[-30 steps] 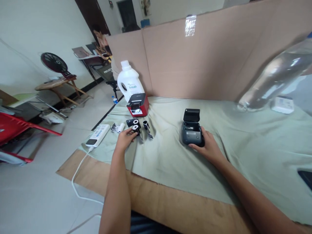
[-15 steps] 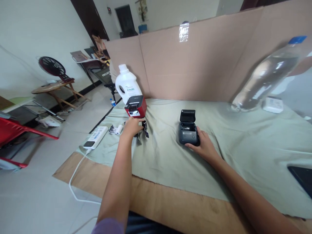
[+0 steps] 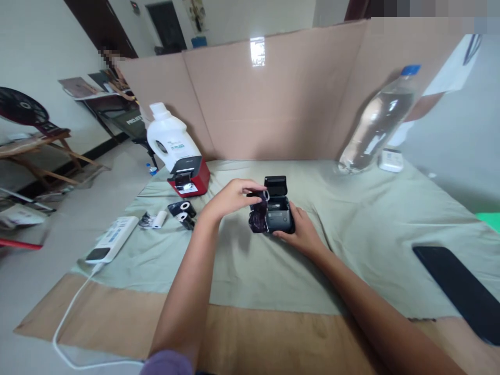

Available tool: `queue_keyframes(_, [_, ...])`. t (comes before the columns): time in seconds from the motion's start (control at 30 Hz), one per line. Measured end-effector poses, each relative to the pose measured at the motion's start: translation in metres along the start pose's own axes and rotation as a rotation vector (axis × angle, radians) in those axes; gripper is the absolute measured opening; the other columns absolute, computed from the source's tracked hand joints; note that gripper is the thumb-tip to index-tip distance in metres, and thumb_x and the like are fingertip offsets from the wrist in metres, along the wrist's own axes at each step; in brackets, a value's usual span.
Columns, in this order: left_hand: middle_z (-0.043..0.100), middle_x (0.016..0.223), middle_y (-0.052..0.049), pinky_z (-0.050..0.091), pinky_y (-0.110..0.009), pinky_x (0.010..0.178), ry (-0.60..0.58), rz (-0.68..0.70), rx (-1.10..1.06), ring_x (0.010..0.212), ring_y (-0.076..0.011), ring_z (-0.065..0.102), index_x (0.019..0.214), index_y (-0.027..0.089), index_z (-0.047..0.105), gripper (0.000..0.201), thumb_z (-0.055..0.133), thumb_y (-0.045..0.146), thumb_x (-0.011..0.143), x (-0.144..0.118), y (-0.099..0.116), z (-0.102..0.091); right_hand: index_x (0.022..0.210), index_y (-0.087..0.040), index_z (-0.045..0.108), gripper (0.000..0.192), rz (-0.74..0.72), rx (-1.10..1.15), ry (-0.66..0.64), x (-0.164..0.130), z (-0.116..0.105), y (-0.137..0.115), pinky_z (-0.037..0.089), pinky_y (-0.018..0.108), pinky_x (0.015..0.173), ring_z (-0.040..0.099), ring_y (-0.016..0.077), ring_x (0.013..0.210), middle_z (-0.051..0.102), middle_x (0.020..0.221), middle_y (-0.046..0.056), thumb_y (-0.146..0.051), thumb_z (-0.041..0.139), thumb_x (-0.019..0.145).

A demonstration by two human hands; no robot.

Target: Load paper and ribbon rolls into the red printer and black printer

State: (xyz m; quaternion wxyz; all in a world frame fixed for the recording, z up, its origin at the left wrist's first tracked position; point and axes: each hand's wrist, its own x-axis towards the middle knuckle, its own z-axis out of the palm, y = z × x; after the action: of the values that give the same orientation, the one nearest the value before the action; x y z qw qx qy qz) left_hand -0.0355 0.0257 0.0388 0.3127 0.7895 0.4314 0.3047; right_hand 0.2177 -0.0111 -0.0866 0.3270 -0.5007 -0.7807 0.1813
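A small black label printer (image 3: 279, 221) sits on the green cloth in the middle with its lid (image 3: 275, 185) raised. My right hand (image 3: 302, 229) is wrapped round its right side and front. Beside the printer's left side, my left hand (image 3: 234, 200) pinches a paper roll (image 3: 258, 217) with a dark, shiny outer layer and a pale core. A dark strip hangs from this roll and overlaps the printer's left edge. Two more dark rolls (image 3: 183, 213) lie to the left of my left hand, near a white roll (image 3: 158, 220).
A red and black printer (image 3: 203, 177) stands before a white jug (image 3: 172, 135) at the back left. A white power strip-like device (image 3: 113, 239) with a cable lies left. A water bottle (image 3: 378, 125) leans on the cardboard (image 3: 273, 104). A black phone (image 3: 457, 289) lies right.
My left hand has lifted a dark roll from the group on the left and carried it right, to the label printer. My right hand stays on the printer. The view has shifted right.
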Motion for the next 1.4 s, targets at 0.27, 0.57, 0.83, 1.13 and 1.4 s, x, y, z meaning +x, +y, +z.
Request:
queue_keyframes(0.27, [0.077, 0.102, -0.005, 0.053, -0.033, 0.084, -0.113, -0.015, 0.417, 0.097, -0.0239, 0.070, 0.101, 0.022, 0.075, 0.023, 0.068, 0.015, 0.080, 0.053, 0.004, 0.063, 0.159, -0.022, 0.025, 0.109, 0.021, 0.023, -0.013, 0.000, -0.001, -0.001, 0.046, 0.056, 0.101, 0.054, 0.0413, 0.121, 0.056, 0.132, 0.019, -0.058, 0.079, 0.072])
queue_keyframes(0.57, [0.071, 0.108, -0.007, 0.048, -0.033, 0.085, -0.034, -0.018, 0.552, 0.100, -0.0224, 0.065, 0.096, 0.021, 0.076, 0.013, 0.071, 0.018, 0.084, 0.053, -0.016, 0.086, 0.160, -0.019, 0.024, 0.112, 0.025, 0.027, -0.012, 0.001, 0.000, 0.001, 0.046, 0.058, 0.102, 0.052, 0.0428, 0.124, 0.054, 0.135, 0.021, -0.061, 0.078, 0.072])
queue_keyframes(0.83, [0.075, 0.109, -0.006, 0.042, -0.040, 0.091, -0.042, -0.038, 0.669, 0.108, -0.0263, 0.064, 0.106, 0.026, 0.078, 0.023, 0.059, 0.034, 0.096, 0.037, 0.002, 0.079, 0.159, -0.020, 0.032, 0.101, 0.035, 0.110, 0.009, -0.002, -0.001, 0.002, 0.044, 0.057, 0.104, 0.053, 0.0402, 0.124, 0.057, 0.133, 0.019, -0.054, 0.075, 0.073])
queue_keyframes(1.13, [0.068, 0.131, -0.011, 0.043, -0.042, 0.097, 0.248, 0.287, 0.625, 0.120, -0.0259, 0.060, 0.131, 0.020, 0.064, 0.039, 0.060, 0.034, 0.095, -0.034, -0.007, 0.113, 0.143, -0.022, 0.057, 0.063, 0.253, 0.487, 0.036, 0.072, -0.028, 0.022, 0.047, 0.050, 0.103, 0.063, 0.0283, 0.112, 0.059, 0.146, 0.013, -0.044, 0.059, 0.084])
queue_keyframes(1.4, [0.077, 0.107, -0.007, 0.045, -0.037, 0.085, 0.409, 0.453, 0.627, 0.099, -0.0200, 0.066, 0.112, 0.018, 0.071, 0.020, 0.058, 0.020, 0.096, -0.041, -0.025, 0.130, 0.134, -0.021, 0.060, 0.061, 0.140, 0.516, 0.188, 0.089, 0.001, 0.013, 0.054, 0.038, 0.083, 0.063, 0.0245, 0.100, 0.065, 0.134, 0.012, -0.059, 0.059, 0.086])
